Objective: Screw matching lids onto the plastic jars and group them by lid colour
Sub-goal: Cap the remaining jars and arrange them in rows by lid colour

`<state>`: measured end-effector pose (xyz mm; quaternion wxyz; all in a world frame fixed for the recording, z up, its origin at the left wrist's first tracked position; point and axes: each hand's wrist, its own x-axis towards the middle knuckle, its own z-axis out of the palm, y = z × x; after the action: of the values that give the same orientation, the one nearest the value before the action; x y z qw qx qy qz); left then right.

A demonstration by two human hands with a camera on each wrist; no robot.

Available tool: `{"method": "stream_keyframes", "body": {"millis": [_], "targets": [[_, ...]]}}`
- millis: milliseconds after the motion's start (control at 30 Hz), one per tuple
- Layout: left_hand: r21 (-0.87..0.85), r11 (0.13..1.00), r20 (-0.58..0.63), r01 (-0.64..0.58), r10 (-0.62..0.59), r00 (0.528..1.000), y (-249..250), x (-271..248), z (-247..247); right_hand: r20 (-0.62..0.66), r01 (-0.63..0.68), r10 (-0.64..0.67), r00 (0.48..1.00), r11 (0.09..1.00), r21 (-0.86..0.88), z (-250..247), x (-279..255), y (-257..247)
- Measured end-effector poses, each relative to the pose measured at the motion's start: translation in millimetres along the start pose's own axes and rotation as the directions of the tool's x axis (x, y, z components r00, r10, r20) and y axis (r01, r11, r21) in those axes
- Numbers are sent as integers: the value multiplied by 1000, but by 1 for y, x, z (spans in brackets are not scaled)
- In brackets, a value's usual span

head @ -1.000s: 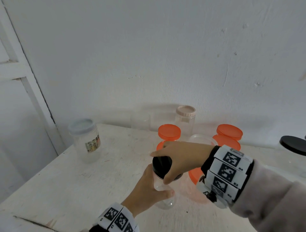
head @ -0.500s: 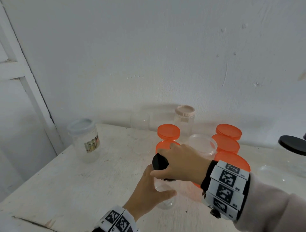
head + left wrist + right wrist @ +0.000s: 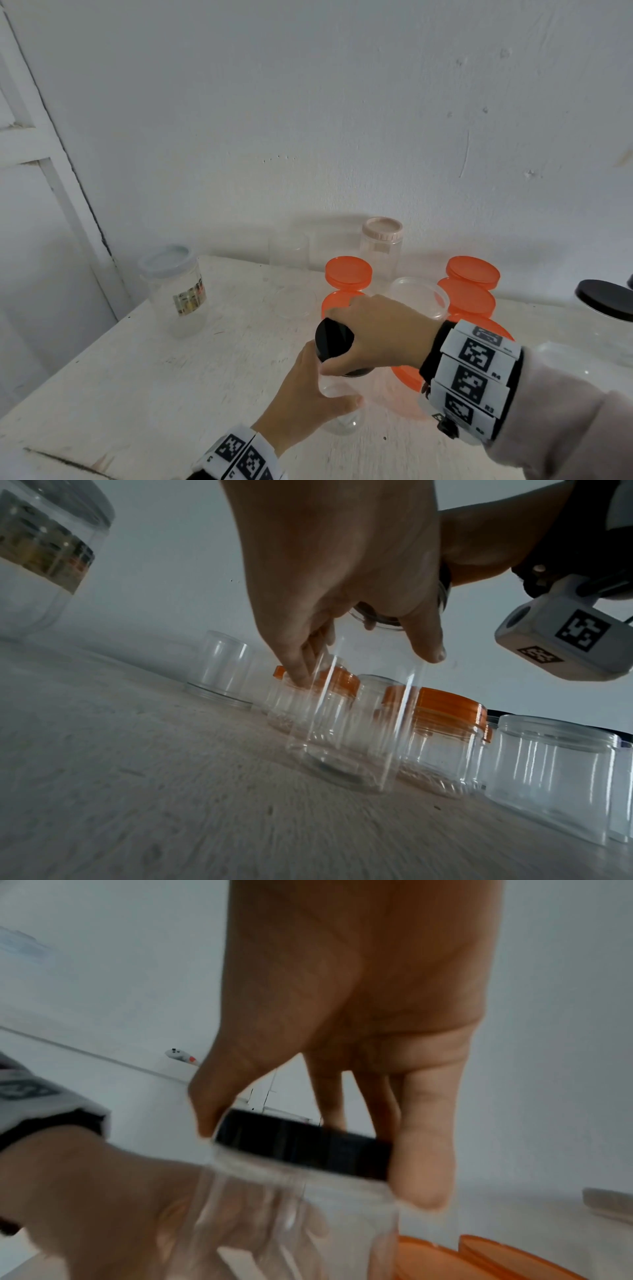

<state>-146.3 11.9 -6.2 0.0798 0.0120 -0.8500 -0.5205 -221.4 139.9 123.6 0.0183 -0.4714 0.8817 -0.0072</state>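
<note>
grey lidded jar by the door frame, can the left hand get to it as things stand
Probably yes, once freed: the left hand now grips the clear jar, but bare table lies between it and the grey-lidded jar.

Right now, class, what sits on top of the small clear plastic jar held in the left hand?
A round black plastic lid sits on the small clear plastic jar, gripped by the right hand. The fingers cover its far edge, so how far it is screwed on cannot be seen.

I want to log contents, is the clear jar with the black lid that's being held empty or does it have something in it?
Empty: through the clear jar only its bare bottom and the jars behind show. Black lid sits on top.
</note>
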Motion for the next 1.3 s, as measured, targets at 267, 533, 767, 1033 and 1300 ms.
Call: {"method": "stream_keyframes", "body": {"millis": [267, 533, 767, 1033, 1300], "targets": [[-24, 1000, 32, 4, -3, 999, 2, 1, -3, 165, -54, 32, 986, 990, 128, -7, 0, 3], [-17, 1000, 49, 26, -25, 998, 4, 0, -3, 191, 93, -111, 975, 990, 105, -19, 5, 9], [-56, 998, 47, 22, -20, 999, 9, -3, -3, 87, 86, -91, 992, 995, 60, -7, 3, 11], [-29, 1000, 32, 4, -3, 999, 12, -5, -2, -53, -24, 23, 998, 1000, -17, 11, -5, 7], [-38, 999, 47, 28, -26, 999, 7, -2, 1, 154, 34, -48, 987, 995, 94, 0, -4, 17]]}}
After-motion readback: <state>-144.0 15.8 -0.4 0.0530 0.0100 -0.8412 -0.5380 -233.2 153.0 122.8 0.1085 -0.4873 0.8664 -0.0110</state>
